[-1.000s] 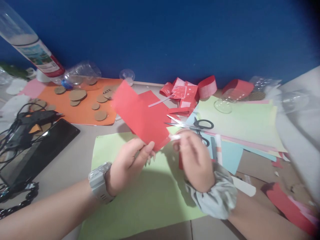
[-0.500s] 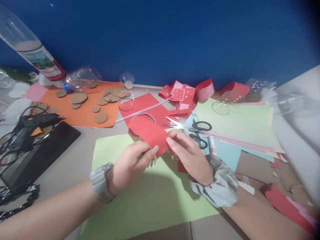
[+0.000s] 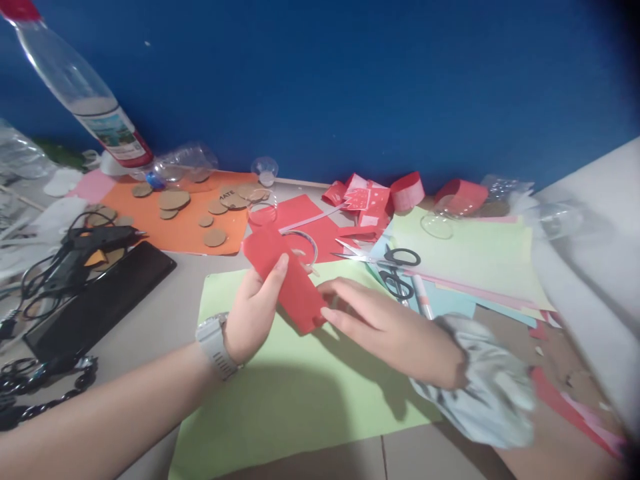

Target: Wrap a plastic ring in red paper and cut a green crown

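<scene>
A folded strip of red paper [image 3: 287, 280] slants over a light green sheet [image 3: 280, 400]. My left hand [image 3: 253, 317] is closed on its left side, thumb lying on top and the other fingers hidden beneath. At the lower right edge of the strip, my right hand [image 3: 380, 327] is slightly blurred, its thumb and fingertips bent around the corner and touching it. Just behind the strip lies a roll of tape [image 3: 313, 250] on a larger red sheet [image 3: 320, 223]. Scissors [image 3: 395, 257] with black handles rest beyond my right hand.
On the left are a glue gun [image 3: 83, 257], a black phone [image 3: 107, 303] and a tall bottle [image 3: 105, 120]. Cardboard discs [image 3: 215, 237] lie on an orange sheet [image 3: 165, 230]. Red paper loops [image 3: 407, 191] and stacked pastel sheets [image 3: 480, 247] sit before the blue wall [image 3: 350, 87].
The red paper has turned steeper and its lower end has come nearer. My left thumb now lies along it. My right hand has shifted lower, to the paper's corner. The view has shifted slightly left.
</scene>
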A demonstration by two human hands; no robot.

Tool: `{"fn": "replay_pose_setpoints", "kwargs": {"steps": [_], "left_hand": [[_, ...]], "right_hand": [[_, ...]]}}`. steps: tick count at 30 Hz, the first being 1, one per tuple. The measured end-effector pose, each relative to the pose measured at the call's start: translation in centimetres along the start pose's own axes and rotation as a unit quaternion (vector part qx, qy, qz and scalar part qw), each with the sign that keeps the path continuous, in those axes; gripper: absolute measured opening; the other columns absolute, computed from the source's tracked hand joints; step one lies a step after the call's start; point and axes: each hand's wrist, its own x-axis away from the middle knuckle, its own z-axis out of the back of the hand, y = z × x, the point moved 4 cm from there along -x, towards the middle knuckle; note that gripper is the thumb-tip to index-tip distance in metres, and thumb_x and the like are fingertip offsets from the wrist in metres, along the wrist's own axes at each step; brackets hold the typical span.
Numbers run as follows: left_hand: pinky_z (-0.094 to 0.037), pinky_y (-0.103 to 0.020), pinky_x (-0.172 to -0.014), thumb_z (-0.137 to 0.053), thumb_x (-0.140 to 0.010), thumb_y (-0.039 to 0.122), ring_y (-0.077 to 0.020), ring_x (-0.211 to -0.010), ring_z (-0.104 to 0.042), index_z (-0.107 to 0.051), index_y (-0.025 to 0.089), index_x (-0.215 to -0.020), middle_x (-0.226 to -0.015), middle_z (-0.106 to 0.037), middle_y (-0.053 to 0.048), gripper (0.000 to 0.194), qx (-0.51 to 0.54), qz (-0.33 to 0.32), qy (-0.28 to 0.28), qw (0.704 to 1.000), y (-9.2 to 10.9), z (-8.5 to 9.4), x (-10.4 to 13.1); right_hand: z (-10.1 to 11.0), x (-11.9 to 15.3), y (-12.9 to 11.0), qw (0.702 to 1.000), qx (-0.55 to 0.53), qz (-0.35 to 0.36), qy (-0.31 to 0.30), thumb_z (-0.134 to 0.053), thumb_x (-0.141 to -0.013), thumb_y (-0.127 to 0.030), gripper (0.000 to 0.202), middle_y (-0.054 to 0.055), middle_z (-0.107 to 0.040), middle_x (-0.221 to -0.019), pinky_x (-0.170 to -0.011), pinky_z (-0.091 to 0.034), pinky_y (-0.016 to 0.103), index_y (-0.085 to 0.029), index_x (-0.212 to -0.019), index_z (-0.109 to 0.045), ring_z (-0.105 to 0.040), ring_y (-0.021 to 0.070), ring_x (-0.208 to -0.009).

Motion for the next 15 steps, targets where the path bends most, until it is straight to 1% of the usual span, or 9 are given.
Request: {"fn": "replay_pose_setpoints", "kwargs": {"steps": [1, 2, 4, 6, 9, 11, 13, 15], "left_hand": [[-0.053, -0.026, -0.067, -0.049, -0.091, 0.042, -0.0193, -0.079, -0.068, -0.066, 0.019, -0.096, -0.087, -0.072, -0.004, 0.03, -0.012, 0.001, -0.005, 1.0, 0.1, -0.1, -0.1], [-0.054, -0.027, -0.069, -0.049, -0.091, 0.042, -0.0202, -0.081, -0.068, -0.067, 0.018, -0.096, -0.089, -0.073, -0.004, 0.031, -0.026, 0.003, -0.014, 1.0, 0.1, -0.2, -0.1], [-0.054, -0.028, -0.073, -0.048, -0.092, 0.042, -0.0213, -0.086, -0.068, -0.067, 0.017, -0.098, -0.093, -0.074, -0.006, 0.033, -0.048, 0.004, -0.029, 0.998, 0.3, -0.3, -0.2], [-0.055, -0.029, -0.076, -0.047, -0.092, 0.041, -0.022, -0.091, -0.068, -0.067, 0.017, -0.101, -0.098, -0.073, -0.006, 0.032, -0.048, 0.004, -0.04, 0.998, 0.4, -0.4, -0.1], [-0.057, -0.031, -0.071, -0.047, -0.092, 0.041, -0.0233, -0.09, -0.068, -0.065, 0.018, -0.105, -0.104, -0.072, -0.008, 0.032, -0.025, 0.019, -0.053, 0.998, 0.2, -0.5, -0.1], [-0.058, -0.032, -0.066, -0.047, -0.091, 0.043, -0.0239, -0.085, -0.069, -0.063, 0.019, -0.108, -0.104, -0.072, -0.008, 0.034, -0.007, 0.035, -0.058, 0.998, -0.1, -0.5, 0.0], [-0.058, -0.032, -0.064, -0.048, -0.091, 0.043, -0.0235, -0.08, -0.07, -0.062, 0.02, -0.112, -0.103, -0.072, -0.008, 0.035, 0.008, 0.045, -0.052, 0.998, -0.3, -0.5, 0.0], [-0.058, -0.033, -0.065, -0.048, -0.09, 0.043, -0.0231, -0.078, -0.07, -0.061, 0.02, -0.112, -0.102, -0.072, -0.008, 0.035, 0.013, 0.051, -0.049, 0.997, -0.5, -0.4, 0.0]], "right_hand": [[0.9, 0.5, 0.0, 0.998, 0.047, -0.028, 0.007, -0.041, -0.094, -0.036, 0.023, 0.003, -0.062, -0.112, -0.076, -0.044, 0.029, -0.024, -0.108, -0.054, -0.06, 0.0189, -0.094], [1.8, 1.0, 0.2, 0.994, 0.098, -0.051, 0.003, -0.042, -0.093, -0.038, 0.025, 0.003, -0.062, -0.113, -0.075, -0.044, 0.031, -0.025, -0.11, -0.054, -0.06, 0.0205, -0.095], [3.3, 1.9, 0.8, 0.978, 0.201, -0.059, 0.001, -0.047, -0.09, -0.035, 0.023, 0.003, -0.064, -0.106, -0.074, -0.044, 0.033, -0.026, -0.108, -0.057, -0.061, 0.0228, -0.093], [4.0, 2.5, 1.6, 0.955, 0.293, -0.048, -0.001, -0.055, -0.083, -0.03, 0.021, 0.004, -0.064, -0.099, -0.075, -0.043, 0.037, -0.025, -0.103, -0.059, -0.06, 0.0254, -0.09], [3.7, 2.7, 2.7, 0.917, 0.393, -0.055, -0.026, -0.062, -0.071, -0.021, 0.015, 0.008, -0.064, -0.09, -0.077, -0.04, 0.042, -0.019, -0.086, -0.062, -0.058, 0.0297, -0.088], [2.8, 2.4, 2.9, 0.902, 0.423, -0.067, -0.052, -0.062, -0.066, -0.015, 0.009, 0.011, -0.063, -0.085, -0.076, -0.04, 0.042, -0.016, -0.075, -0.061, -0.057, 0.0312, -0.087], [2.0, 2.1, 2.6, 0.901, 0.425, -0.062, -0.068, -0.059, -0.065, -0.011, 0.01, 0.011, -0.062, -0.083, -0.075, -0.04, 0.041, -0.015, -0.074, -0.061, -0.056, 0.0306, -0.086], [1.4, 1.9, 2.3, 0.909, 0.409, -0.039, -0.07, -0.057, -0.069, -0.01, 0.01, 0.01, -0.062, -0.084, -0.075, -0.04, 0.04, -0.016, -0.076, -0.061, -0.056, 0.029, -0.085]]}}
